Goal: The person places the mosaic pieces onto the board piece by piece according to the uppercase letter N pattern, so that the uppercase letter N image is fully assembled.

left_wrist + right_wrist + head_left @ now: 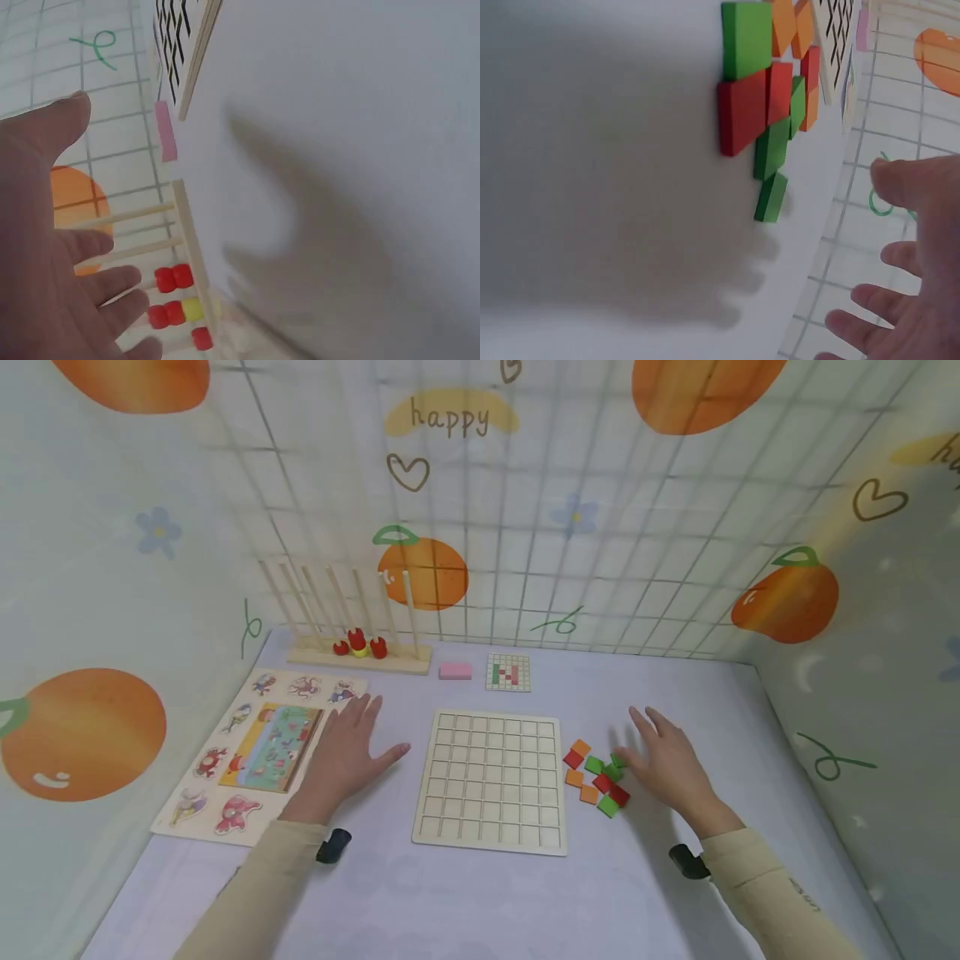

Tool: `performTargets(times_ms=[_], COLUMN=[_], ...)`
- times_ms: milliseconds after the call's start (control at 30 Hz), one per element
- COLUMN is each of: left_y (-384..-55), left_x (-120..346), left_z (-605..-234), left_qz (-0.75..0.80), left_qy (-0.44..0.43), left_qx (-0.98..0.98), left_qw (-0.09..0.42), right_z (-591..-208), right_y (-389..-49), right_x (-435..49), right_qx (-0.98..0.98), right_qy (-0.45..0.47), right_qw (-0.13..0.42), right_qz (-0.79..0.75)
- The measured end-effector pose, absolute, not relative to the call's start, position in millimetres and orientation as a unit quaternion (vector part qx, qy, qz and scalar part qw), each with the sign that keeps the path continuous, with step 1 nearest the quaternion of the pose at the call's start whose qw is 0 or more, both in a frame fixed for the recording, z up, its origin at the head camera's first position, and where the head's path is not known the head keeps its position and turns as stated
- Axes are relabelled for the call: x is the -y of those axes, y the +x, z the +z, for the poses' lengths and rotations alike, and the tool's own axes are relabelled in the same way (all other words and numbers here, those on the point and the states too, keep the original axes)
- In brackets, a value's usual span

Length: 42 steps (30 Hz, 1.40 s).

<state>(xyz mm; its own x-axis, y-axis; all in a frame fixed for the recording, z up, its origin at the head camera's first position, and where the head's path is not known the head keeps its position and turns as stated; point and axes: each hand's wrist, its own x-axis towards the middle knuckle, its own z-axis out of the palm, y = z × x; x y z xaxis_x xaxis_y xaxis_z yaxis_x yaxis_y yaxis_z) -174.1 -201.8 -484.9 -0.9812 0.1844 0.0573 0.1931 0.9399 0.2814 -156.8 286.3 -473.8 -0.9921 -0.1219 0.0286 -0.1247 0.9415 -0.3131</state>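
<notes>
A square wooden grid board point(489, 783) lies in the middle of the table, its cells bare. Just right of it is a loose cluster of small square tiles in orange, red and green; a red tile point(742, 112) and a green tile point(748, 41) show large in the right wrist view. My right hand point(670, 767) hovers beside the tiles with fingers spread, holding nothing. On the other side my left hand point(343, 760) is held over the edge of a wooden picture puzzle point(168, 814), fingers spread and thumb pointing toward the board, also holding nothing.
Behind the board lie a small pattern card point(508, 673) and a pink block point(455, 671). A wooden peg stand point(360, 658) with red and yellow beads is at the back left. Printed curtains point(480, 502) enclose the table's back and sides.
</notes>
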Motion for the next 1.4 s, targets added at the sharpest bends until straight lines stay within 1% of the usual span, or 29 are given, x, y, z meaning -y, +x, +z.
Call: performTargets(times_ms=[233,533,667,1167,1400], left_y=[-169,-162,-158,-152,-150], left_x=[194,184,181,172,171], left_z=[-499,-519,-524,-537,-535], left_qz=[-0.21,-0.287,-0.309,-0.291,-0.297], left_qy=[-0.118,-0.136,-0.142,-0.181,-0.174], left_qx=[0.97,0.946,0.937,0.936,0.935], left_qw=[-0.02,-0.061,-0.077,-0.081,-0.086], right_z=[-476,-483,-485,-496,-501], right_y=[-158,-162,-163,-172,-178], right_x=[-273,-256,-250,-240,-236], right_qx=[0.979,0.979,0.976,0.969,0.971], right_qy=[0.044,0.039,0.045,0.051,0.064], right_qw=[-0.018,-0.048,-0.053,-0.066,-0.069], right_qz=[0.198,0.196,0.205,0.23,0.218])
